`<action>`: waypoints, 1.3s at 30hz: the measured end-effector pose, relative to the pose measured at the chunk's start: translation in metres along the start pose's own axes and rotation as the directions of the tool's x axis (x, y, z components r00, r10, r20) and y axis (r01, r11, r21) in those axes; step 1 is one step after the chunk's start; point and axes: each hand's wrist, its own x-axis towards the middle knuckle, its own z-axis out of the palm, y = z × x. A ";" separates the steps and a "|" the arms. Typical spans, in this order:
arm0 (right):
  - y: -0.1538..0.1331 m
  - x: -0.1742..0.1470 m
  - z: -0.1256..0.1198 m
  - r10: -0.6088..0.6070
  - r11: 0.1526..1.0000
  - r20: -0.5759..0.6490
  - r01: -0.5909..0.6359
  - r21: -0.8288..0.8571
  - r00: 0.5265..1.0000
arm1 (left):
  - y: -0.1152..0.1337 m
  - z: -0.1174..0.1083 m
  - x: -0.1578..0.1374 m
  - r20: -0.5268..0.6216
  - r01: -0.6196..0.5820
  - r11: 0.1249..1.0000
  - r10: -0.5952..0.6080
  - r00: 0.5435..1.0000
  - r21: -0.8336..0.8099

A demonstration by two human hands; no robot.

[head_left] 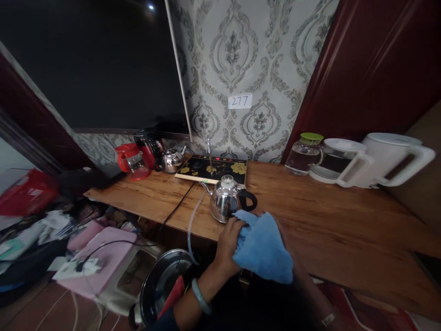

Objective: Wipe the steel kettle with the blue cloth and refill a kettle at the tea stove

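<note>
Both hands are together at the bench (337,220) edge: the left hand (229,243) is clamped on a blue cloth (263,246), which hides the right hand, so its grip cannot be told. The cloth sits just beside a steel kettle (225,200) with a black handle. A wall label (240,101) reads 277.

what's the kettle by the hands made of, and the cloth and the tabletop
The kettle looks like polished stainless steel: mirror-bright body, with a black handle, probably plastic. The blue cloth, gripped by the left hand, looks like soft microfibre or terry: matte, folding loosely. The table appears to be varnished wood or wood-look laminate: visible grain, slight sheen.
</note>
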 end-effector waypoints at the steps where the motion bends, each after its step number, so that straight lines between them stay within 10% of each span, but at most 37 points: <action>1: -0.005 -0.008 -0.002 -0.002 1.000 0.024 0.002 0.012 1.000 | 0.002 0.006 0.003 0.043 0.019 1.000 -0.018 0.999 -0.002; 9: -0.011 -0.001 -0.033 0.205 0.968 -0.062 -0.193 0.163 0.977 | 0.021 -0.007 0.021 0.282 -0.158 0.982 0.181 0.942 -0.103; 13: -0.012 0.030 -0.062 0.190 0.974 -0.263 -0.148 0.174 0.946 | -0.001 -0.038 0.027 -0.169 -0.161 0.987 0.163 0.972 0.025; 15: -0.020 0.055 -0.070 0.109 0.989 -0.301 -0.073 0.126 0.947 | -0.025 -0.045 0.031 -0.472 -0.019 0.994 0.069 0.879 0.110; 18: -0.033 0.102 -0.069 0.008 0.996 -0.309 0.019 0.085 0.951 | -0.058 -0.042 0.036 -0.557 0.145 0.984 -0.066 0.828 0.098; 23: -0.038 0.166 -0.038 -0.037 0.992 -0.006 0.037 0.118 0.999 | -0.085 -0.021 0.038 -0.444 0.209 0.977 -0.173 0.879 0.034; 28: -0.028 0.187 -0.005 0.102 0.985 0.349 -0.143 0.094 0.931 | -0.092 -0.010 0.033 -0.413 0.220 0.974 -0.178 0.893 0.056; 39: 0.016 0.181 -0.021 0.170 0.963 0.502 -0.251 0.098 0.848 | -0.089 -0.010 0.031 -0.416 0.243 0.968 -0.196 0.888 0.064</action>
